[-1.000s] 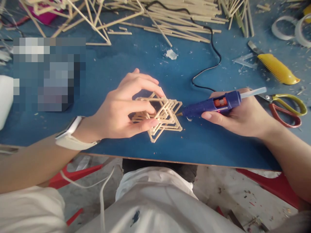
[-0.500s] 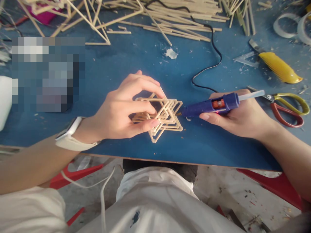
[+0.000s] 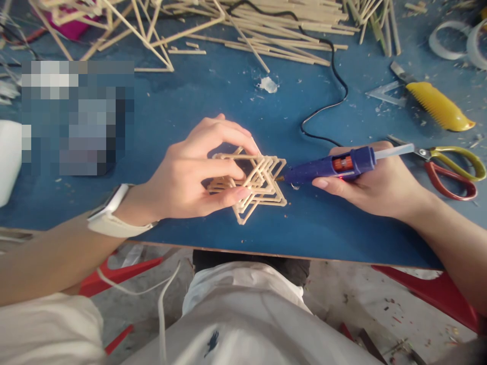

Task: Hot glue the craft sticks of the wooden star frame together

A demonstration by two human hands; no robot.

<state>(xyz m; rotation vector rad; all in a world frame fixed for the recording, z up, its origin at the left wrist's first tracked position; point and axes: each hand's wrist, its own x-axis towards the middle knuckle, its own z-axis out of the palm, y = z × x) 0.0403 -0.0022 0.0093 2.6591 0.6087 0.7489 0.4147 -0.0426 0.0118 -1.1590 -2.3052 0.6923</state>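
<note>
A blue-topped bench, flecked with pale scraps and dried glue, fills the scene under soft, even light. Beneath its near edge lies a dusty grey concrete floor scattered with debris, with red furniture legs at both sides.

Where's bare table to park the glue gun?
Bare blue table lies between the stick pile and the left hand, and along the near edge below the right hand. Crowded at right: scissors, yellow knife.
</note>
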